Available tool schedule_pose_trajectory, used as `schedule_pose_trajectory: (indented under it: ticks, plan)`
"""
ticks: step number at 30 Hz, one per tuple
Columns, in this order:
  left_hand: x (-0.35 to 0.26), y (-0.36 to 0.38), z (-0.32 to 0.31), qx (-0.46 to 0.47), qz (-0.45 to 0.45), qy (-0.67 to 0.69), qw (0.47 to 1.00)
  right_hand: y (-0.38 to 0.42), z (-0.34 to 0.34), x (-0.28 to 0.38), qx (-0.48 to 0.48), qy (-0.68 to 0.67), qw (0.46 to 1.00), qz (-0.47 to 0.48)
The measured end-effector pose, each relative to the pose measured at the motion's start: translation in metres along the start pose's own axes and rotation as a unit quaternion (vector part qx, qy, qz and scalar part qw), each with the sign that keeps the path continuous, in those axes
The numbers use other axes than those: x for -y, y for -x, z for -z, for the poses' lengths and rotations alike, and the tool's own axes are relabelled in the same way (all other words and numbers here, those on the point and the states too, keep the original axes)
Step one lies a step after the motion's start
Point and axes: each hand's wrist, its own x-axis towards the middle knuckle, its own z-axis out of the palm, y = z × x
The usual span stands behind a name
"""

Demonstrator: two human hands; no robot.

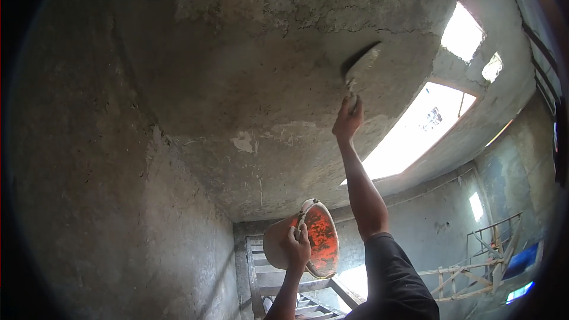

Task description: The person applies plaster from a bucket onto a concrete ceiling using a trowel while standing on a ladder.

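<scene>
the right hand [348,120] is raised overhead, fingers clamped on a trowel [361,68] whose blade lies against the rough ceiling [249,71]. the left hand [296,246] grips the rim of a tilted orange bucket [311,240]. below stand a wooden ladder [278,284] and railing [474,272].

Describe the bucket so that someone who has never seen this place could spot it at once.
Start at the rough grey ceiling and drop to the bottom middle of the view, in front of the wooden staircase. There the left hand grips the rim of the bucket, tilted so that its inside faces the camera. That orange-red, mortar-streaked inside sets it apart from the grey all round it.
</scene>
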Motion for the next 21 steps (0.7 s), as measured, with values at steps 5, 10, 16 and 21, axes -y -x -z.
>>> schedule_pose_trajectory:
  ticks: [5, 10, 16, 21]
  plan:
    - [-0.003, 0.002, 0.000, -0.011, -0.005, 0.024, 1.000, 0.069, -0.027, 0.016, 0.159, -0.004, 0.953, 0.258]
    - [-0.003, 0.000, 0.003, -0.018, -0.010, 0.013, 1.000, 0.103, -0.017, 0.057, 0.326, -0.044, 0.921, 0.208]
    - [0.004, 0.001, -0.001, -0.009, -0.006, 0.003, 1.000, 0.072, -0.005, 0.038, 0.098, -0.001, 0.979, 0.180]
    - [0.002, 0.001, 0.001, 0.014, 0.003, 0.000, 1.000, 0.060, -0.019, 0.015, 0.062, 0.049, 0.984, 0.157]
